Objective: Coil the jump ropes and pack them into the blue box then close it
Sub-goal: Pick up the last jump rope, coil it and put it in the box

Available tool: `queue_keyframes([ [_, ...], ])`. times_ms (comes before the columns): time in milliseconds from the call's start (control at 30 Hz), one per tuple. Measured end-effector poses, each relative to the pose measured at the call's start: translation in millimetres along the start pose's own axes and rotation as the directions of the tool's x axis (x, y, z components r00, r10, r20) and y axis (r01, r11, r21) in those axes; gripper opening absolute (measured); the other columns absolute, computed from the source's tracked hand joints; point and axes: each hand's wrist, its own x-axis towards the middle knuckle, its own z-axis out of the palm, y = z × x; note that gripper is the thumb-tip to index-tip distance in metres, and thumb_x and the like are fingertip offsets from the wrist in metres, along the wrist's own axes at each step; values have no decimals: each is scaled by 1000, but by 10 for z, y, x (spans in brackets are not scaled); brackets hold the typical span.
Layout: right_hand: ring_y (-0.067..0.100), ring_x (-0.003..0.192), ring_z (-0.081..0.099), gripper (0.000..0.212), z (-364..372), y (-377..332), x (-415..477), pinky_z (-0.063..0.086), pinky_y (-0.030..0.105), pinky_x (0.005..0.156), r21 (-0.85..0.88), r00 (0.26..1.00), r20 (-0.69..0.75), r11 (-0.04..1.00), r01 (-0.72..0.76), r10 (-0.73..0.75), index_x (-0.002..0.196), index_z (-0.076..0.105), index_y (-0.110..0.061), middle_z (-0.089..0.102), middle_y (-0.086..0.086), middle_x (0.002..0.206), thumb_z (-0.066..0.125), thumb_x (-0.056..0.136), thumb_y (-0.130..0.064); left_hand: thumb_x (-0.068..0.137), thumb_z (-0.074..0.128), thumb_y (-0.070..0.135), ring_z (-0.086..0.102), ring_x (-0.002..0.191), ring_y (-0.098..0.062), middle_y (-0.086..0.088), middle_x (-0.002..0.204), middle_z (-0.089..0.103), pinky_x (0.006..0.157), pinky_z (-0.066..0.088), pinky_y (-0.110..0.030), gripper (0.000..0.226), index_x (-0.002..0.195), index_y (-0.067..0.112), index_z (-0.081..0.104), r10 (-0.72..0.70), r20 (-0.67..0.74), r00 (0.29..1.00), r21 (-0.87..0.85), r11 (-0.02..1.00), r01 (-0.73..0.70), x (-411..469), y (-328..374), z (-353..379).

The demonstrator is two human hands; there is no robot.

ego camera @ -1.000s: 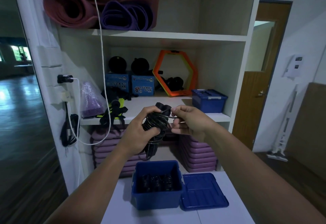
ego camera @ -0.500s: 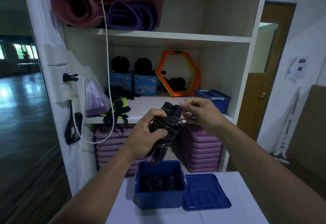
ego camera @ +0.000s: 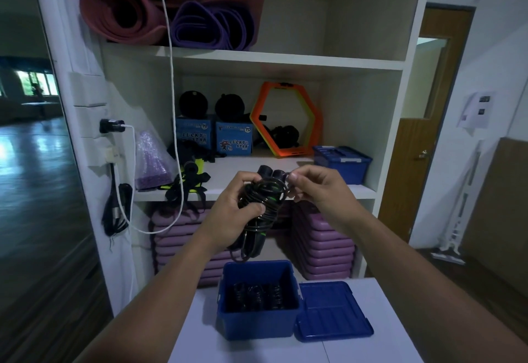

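Head view: your left hand (ego camera: pixel 233 208) grips the coiled black jump rope (ego camera: pixel 264 205) above the open blue box (ego camera: pixel 258 322), while your right hand (ego camera: pixel 317 188) pinches a loop at its top. Its lid (ego camera: pixel 333 312) lies beside it on the surface (ego camera: pixel 380 342).

Both my arms reach forward, forearms angling in toward each other. My left hand (ego camera: pixel 234 208) shows its back to the camera, fingers and thumb curled round the rope (ego camera: pixel 267 191), thumb across the front. My right hand (ego camera: pixel 317 188) sits just beside it, slightly higher, thumb and forefinger pinching a strand at the top, other fingers loosely curled.
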Motion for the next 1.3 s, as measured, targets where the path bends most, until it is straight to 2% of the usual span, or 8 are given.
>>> queue_keyframes([
  [133,11,64,62,13,-44,-67,75,48,25,61,-176,993,-94,983,55,-72,90,72,-7,70,5,74,66,92,-18,81,66,6,59,96,-8,7,103,61,87,52,-27,44,108,39,54,49,78,996,81,995,-55,-49,2,41],
  [200,5,61,61,14,-57,-81,84,46,23,60,-287,997,-68,958,14,-35,89,74,-10,71,-2,71,66,92,-20,79,66,8,59,98,-10,14,102,61,91,50,-28,44,108,39,54,67,79,995,110,991,-76,-67,-10,30],
  [267,1,59,60,14,-65,-92,89,43,22,59,-312,999,-32,949,-48,40,88,74,-11,72,-8,67,65,93,-21,78,66,7,59,99,-12,17,103,61,91,50,-31,45,108,40,55,80,85,993,126,988,-91,-92,-20,17],
  [533,9,72,67,17,-102,-167,126,50,19,61,-222,951,131,943,-248,281,95,69,-3,73,1,79,62,93,-18,76,67,10,57,85,-8,5,99,61,78,47,-16,40,102,38,55,96,122,988,121,986,-111,-171,35,-23],
  [733,17,81,65,11,-68,-103,94,53,25,69,-115,942,236,969,-218,240,93,62,-9,70,8,89,56,97,-17,73,65,16,55,80,-6,2,92,61,75,46,-17,35,103,32,56,107,152,983,105,987,-123,-205,62,-75],
  [933,14,76,65,11,-81,-119,84,55,22,69,-17,874,360,939,-344,327,94,61,-4,70,6,84,54,96,-13,74,66,22,60,87,-23,3,98,64,81,49,-32,36,104,39,56,138,201,970,121,979,-165,-247,94,-148],
  [1067,16,79,65,15,-96,-158,96,56,23,74,23,823,460,922,-387,334,96,61,-4,68,8,88,57,90,-18,76,68,17,61,89,-6,13,99,65,83,49,-21,36,108,32,58,183,237,954,46,979,-199,-254,150,-199],
  [1300,15,74,67,17,-68,-199,80,57,22,69,126,762,574,887,-445,300,96,56,-1,61,13,85,52,93,-17,77,68,18,61,88,-11,9,96,65,83,49,-23,34,109,24,59,260,224,939,-34,965,-259,-259,186,-258],
])
